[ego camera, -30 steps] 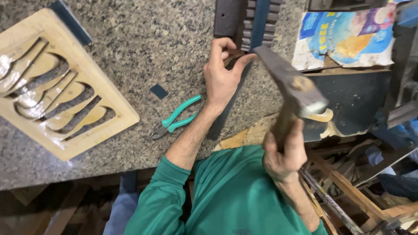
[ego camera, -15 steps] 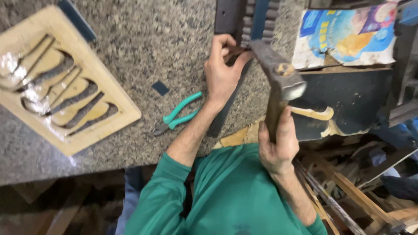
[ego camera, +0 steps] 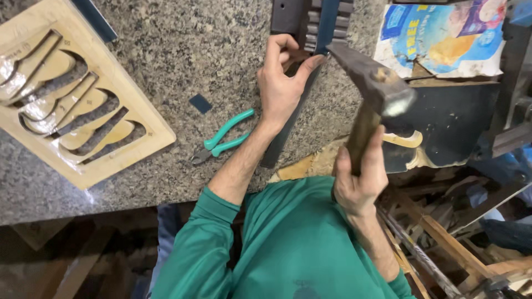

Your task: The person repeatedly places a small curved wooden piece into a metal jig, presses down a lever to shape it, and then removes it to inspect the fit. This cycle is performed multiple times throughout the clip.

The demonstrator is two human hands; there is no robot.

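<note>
Nearby, crumpled blue-yellow package [ego camera: 443, 36] beyond hammer [ego camera: 368, 97].

Hands, hammer and tools laid out on a stone worktop [ego camera: 183, 50]

The left hand [ego camera: 281, 83] rests on a long strip [ego camera: 288, 119] at the worktop's far edge; the hammer [ego camera: 370, 88], in the right hand [ego camera: 359, 180], stands just right of it. Pliers [ego camera: 221, 139] lie left of the wrist, a wooden template [ego camera: 83, 111] further left.

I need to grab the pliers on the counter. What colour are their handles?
Teal green handles on the pliers, clearest in the head view.
</note>
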